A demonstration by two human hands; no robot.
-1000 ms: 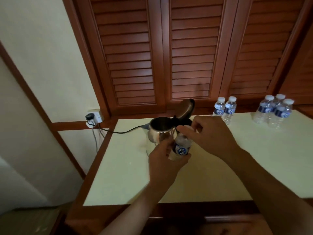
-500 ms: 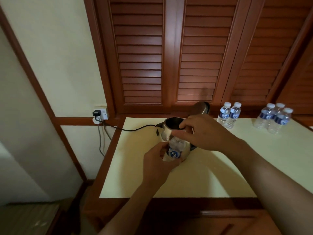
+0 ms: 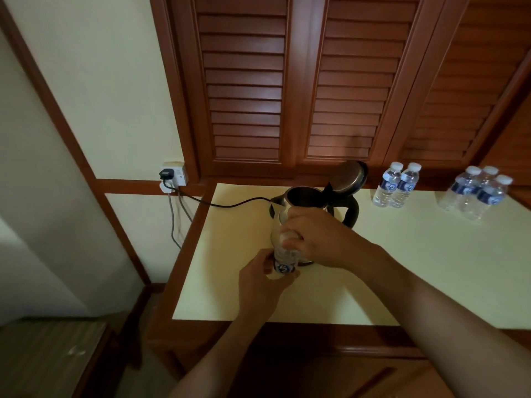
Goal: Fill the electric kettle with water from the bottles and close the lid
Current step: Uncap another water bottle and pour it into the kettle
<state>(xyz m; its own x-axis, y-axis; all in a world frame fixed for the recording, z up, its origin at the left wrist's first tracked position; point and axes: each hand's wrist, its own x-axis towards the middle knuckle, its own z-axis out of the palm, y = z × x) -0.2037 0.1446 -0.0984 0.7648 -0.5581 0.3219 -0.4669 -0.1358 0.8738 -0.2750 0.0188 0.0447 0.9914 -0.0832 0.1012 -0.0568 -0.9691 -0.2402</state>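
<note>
Close by the kettle (image 3: 306, 195), left hand (image 3: 260, 282) grips the bottle (image 3: 284, 265), right hand (image 3: 316, 239) clasps its top.

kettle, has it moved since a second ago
No. The kettle keeps its spot by the back edge of the table, left of the two bottles; only the camera shifted.

At the kettle's (image 3: 304, 196) six o'clock the left hand (image 3: 258, 282) grips a bottle (image 3: 284, 267), the right hand (image 3: 319, 239) clasping its cap; lid (image 3: 349, 178) up, spare bottles (image 3: 399, 186) at three o'clock.
</note>
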